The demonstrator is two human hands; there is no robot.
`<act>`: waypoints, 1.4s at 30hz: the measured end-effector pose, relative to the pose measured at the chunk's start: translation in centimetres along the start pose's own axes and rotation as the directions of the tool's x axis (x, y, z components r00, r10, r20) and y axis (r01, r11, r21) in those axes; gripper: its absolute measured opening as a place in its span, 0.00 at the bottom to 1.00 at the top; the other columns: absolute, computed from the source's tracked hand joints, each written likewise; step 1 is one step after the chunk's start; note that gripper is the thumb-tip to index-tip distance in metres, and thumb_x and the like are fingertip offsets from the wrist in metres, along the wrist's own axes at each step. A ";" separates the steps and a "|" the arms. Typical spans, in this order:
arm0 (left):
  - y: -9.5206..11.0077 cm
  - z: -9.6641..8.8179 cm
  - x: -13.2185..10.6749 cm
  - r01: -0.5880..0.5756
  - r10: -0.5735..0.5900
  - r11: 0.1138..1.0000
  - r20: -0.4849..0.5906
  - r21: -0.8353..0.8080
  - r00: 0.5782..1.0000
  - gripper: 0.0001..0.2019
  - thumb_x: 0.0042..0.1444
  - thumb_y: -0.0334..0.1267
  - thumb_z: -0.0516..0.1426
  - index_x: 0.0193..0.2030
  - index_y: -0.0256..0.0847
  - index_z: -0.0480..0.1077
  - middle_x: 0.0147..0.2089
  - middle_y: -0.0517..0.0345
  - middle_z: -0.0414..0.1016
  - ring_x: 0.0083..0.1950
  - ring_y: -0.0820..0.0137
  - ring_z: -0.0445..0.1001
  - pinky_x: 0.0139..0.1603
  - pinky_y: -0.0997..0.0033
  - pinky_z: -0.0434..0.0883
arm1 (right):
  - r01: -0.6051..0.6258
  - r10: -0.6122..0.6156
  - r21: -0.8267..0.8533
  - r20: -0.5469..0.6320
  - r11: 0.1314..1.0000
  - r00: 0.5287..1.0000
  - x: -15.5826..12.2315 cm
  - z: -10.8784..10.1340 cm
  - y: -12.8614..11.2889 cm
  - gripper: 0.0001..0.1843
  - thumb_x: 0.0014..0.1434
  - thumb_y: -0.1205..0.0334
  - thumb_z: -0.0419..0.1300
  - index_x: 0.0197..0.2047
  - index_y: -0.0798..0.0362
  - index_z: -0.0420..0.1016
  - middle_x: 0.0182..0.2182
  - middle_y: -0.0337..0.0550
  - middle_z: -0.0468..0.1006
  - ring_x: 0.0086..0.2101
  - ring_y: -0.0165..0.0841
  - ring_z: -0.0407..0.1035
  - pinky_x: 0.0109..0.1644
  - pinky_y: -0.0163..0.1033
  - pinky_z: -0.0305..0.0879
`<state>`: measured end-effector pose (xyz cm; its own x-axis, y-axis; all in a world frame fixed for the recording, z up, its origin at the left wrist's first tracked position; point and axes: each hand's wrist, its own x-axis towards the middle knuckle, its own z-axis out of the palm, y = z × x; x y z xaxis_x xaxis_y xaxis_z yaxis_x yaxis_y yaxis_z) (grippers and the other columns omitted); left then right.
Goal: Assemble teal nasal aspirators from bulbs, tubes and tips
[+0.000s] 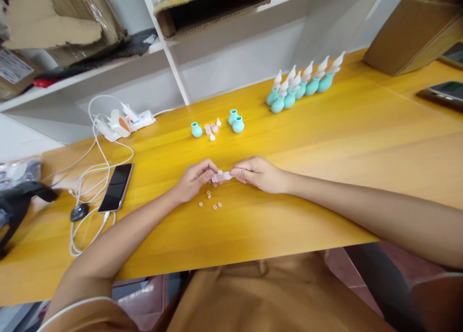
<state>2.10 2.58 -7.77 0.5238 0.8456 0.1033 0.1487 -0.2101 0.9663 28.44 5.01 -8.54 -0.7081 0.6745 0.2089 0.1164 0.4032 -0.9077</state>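
Note:
My left hand (pixel 195 179) and my right hand (pixel 257 173) meet over the middle of the yellow table (pixel 325 144). Both pinch a small translucent pink piece (pixel 222 176) between their fingertips, one at each end. Just below the hands lie several tiny pink round bits (pixel 213 201) on the tabletop. Further back stand three teal bulbs without tips (pixel 235 121), with a few loose pink and white tips (pixel 212 129) between them. A row of several finished teal bulbs with white tips (pixel 302 84) stands at the back right.
A phone (pixel 116 187) lies at the left, with white cables and a power strip (pixel 125 121) behind it. A black object (pixel 14 202) sits at the far left edge. A cardboard box (pixel 408 33) and a dark device (pixel 443 93) are at the right. White shelving stands behind the table.

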 end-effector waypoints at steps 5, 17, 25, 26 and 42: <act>0.1 0.0 0.3 -0.018 0.014 0.999 -0.111 -0.040 0.994 0.29 0.74 0.65 0.53 0.41 0.38 0.74 0.35 0.53 0.82 0.34 0.69 0.78 0.39 0.69 0.72 | -0.038 0.048 0.128 -0.078 0.991 0.996 0.1 0.1 0.0 0.38 0.73 0.27 0.56 0.25 0.51 0.63 0.18 0.32 0.61 0.21 0.24 0.54 0.28 0.36 0.51; 0.5 0.1 0.3 0.012 -0.005 0.995 -0.078 0.098 0.997 0.28 0.75 0.63 0.54 0.37 0.39 0.75 0.31 0.55 0.81 0.32 0.70 0.76 0.38 0.69 0.71 | -0.065 0.092 0.227 -0.111 0.972 0.990 0.6 -0.9 0.3 0.38 0.73 0.26 0.55 0.25 0.51 0.63 0.17 0.33 0.63 0.20 0.26 0.54 0.27 0.36 0.53; 0.6 0.1 0.3 0.014 -0.007 0.989 -0.049 0.147 0.999 0.28 0.76 0.62 0.52 0.36 0.39 0.74 0.31 0.55 0.80 0.33 0.70 0.76 0.39 0.69 0.72 | 0.108 -0.206 -0.237 -0.441 0.965 0.873 2.3 -4.5 2.8 0.36 0.75 0.30 0.55 0.29 0.53 0.77 0.53 0.54 0.75 0.49 0.40 0.72 0.56 0.47 0.72; 0.6 0.1 0.3 0.014 -0.008 0.989 -0.040 0.150 0.999 0.28 0.76 0.62 0.52 0.36 0.39 0.74 0.31 0.55 0.80 0.33 0.70 0.76 0.39 0.69 0.72 | 0.112 -0.240 -0.294 -0.448 0.949 0.861 2.6 -5.1 3.2 0.36 0.75 0.31 0.54 0.30 0.53 0.77 0.58 0.55 0.74 0.53 0.43 0.72 0.60 0.51 0.71; 0.1 -0.1 0.4 0.041 -0.038 0.996 -0.040 0.078 0.998 0.27 0.76 0.61 0.53 0.37 0.39 0.74 0.32 0.56 0.79 0.33 0.70 0.75 0.39 0.69 0.71 | 0.116 -0.340 -0.469 -0.426 0.875 0.839 3.6 -6.1 4.8 0.30 0.77 0.39 0.56 0.33 0.52 0.83 0.52 0.53 0.74 0.49 0.43 0.74 0.65 0.55 0.69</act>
<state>2.23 2.98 -7.54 0.4842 0.8717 0.0757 0.2354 -0.2131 0.9483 30.70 13.14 -9.98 -0.3367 0.6920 0.6386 0.3465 0.7216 -0.5993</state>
